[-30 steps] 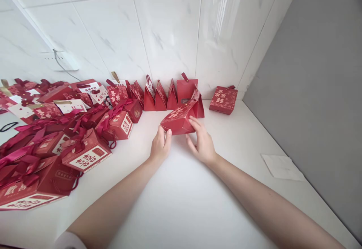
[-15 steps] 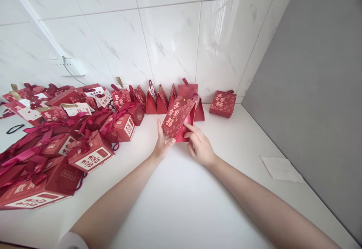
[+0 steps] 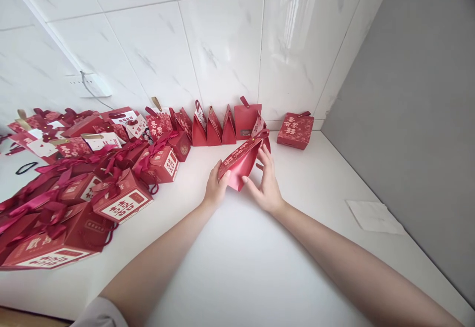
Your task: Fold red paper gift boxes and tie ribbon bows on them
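White counter (image 3: pixel 237 267) and tiled wall frame the work. At centre, a red paper box (image 3: pixel 239 164) is being shaped, tilted off the surface: its near-left corner is pinched by the left hand (image 3: pixel 214 188), its right side cupped by the right hand (image 3: pixel 267 183). Squaring likely comes next, calling for steady support. Finished red boxes (image 3: pixel 122 201) are heaped left.

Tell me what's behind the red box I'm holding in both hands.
Behind the red box held by the left hand and right hand, folded red boxes stand along the tiled wall. The box hides the countertop directly behind it.
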`<state>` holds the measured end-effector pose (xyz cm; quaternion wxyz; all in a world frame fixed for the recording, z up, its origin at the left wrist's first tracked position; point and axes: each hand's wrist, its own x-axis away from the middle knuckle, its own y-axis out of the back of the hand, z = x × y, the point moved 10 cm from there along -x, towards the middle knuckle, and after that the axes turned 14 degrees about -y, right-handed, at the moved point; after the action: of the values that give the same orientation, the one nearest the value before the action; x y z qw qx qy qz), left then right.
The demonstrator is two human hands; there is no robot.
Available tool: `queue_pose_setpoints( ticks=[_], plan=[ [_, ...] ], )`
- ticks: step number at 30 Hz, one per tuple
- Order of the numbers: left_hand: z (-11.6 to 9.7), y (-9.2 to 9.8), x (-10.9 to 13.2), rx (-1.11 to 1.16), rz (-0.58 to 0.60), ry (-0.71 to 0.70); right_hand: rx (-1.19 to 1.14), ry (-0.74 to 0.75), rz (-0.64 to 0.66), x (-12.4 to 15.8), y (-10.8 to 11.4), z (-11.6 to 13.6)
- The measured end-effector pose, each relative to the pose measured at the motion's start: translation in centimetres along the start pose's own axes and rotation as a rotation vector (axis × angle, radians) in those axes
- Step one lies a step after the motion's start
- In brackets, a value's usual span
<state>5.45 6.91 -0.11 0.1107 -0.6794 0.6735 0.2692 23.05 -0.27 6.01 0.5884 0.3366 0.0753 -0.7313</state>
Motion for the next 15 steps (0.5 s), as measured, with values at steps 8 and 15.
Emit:
queue_pose_setpoints(
  ticks=[8,15],
  plan=[
    [-5.8,0.2,0.3,-0.304,-0.001,-0.332,0.195,-0.076,-0.23,-0.7,1.9,-1.3],
    [-9.7,0.1,0.7,-0.405,-0.014,-0.601,0.046,-0.168,-0.305,-1.2,3.5,-4.5]
  ],
)
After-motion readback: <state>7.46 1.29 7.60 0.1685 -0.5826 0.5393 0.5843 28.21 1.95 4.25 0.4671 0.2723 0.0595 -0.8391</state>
